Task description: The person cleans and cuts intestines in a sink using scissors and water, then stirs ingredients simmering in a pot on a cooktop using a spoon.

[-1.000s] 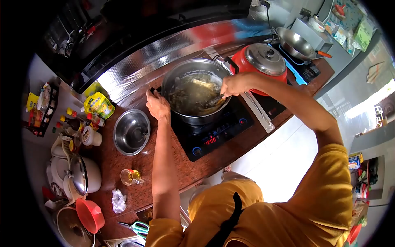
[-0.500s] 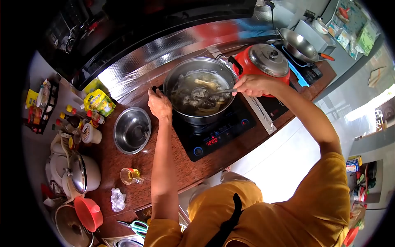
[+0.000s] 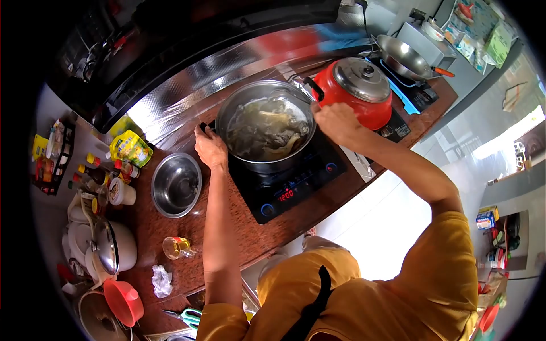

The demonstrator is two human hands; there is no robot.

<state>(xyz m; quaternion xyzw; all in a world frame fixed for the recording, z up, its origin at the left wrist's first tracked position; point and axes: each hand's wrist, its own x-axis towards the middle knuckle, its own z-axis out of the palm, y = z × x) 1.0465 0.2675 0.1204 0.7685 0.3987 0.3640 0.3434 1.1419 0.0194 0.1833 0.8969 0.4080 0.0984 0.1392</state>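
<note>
A steel pot (image 3: 267, 165) stands on the black induction cooker (image 3: 296, 190), whose red display is lit. Cloudy liquid with pale and dark pieces (image 3: 272, 128) fills part of it. At the pot's left side, my left hand (image 3: 210, 149) is closed round its dark handle (image 3: 205, 127). My right hand (image 3: 336, 122) is closed on the handle of a metal utensil (image 3: 300, 96) at the right rim. The utensil's far end is hard to make out inside the pot.
Right of the pot sits a red lidded pot (image 3: 355, 102), with a steel wok (image 3: 405, 57) beyond. On the left are a steel bowl (image 3: 176, 185), a glass cup (image 3: 177, 247), crumpled plastic (image 3: 161, 281), scissors (image 3: 190, 316), a red bowl (image 3: 122, 304) and several bottles.
My right hand has moved up along the pot's right rim, and the utensil with it. The liquid's contents have shifted. My left hand stays at the handle.
</note>
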